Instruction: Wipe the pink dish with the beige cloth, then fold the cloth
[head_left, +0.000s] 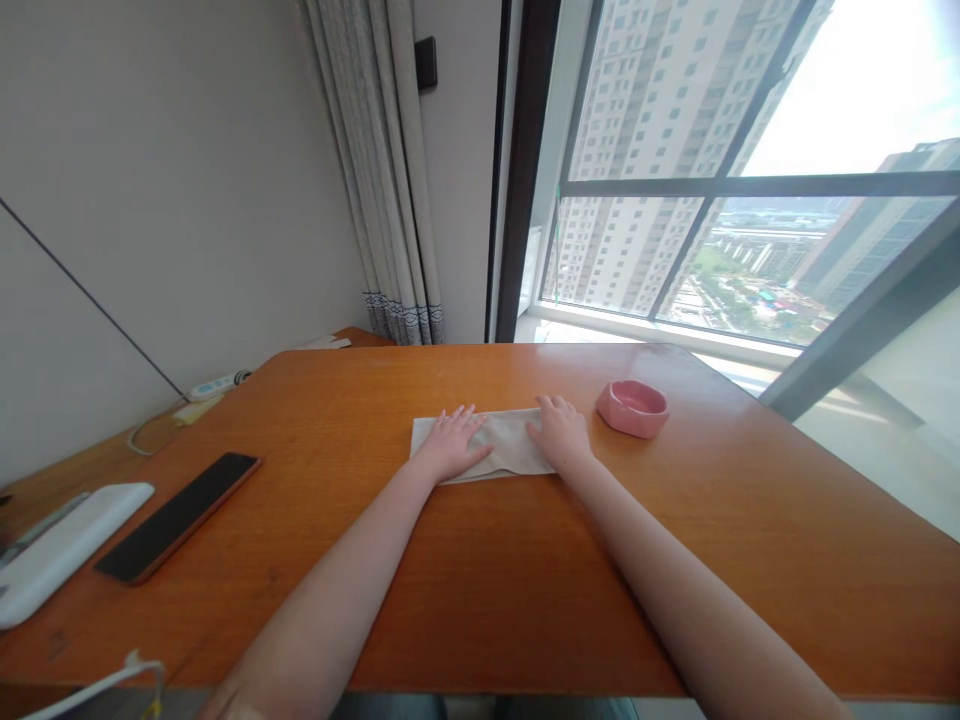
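A folded, pale cloth (511,440) lies flat on the wooden table as a wide strip. My left hand (453,446) rests palm down on its left part, fingers spread. On the right end lies my right hand (559,432), also palm down with the fingers stretched out. Neither hand grips the cloth; both press or rest on top of it. Just right of my right hand stands a pink angular bowl (634,408), not touched by either hand. The cloth under my palms is hidden.
The wooden table (480,590) fills the lower view. At left lie a black phone-like slab (180,515) and a white flat device (71,545). A white cable (97,685) is at the near left edge. A power strip (217,385) sits by the wall; a window is at right.
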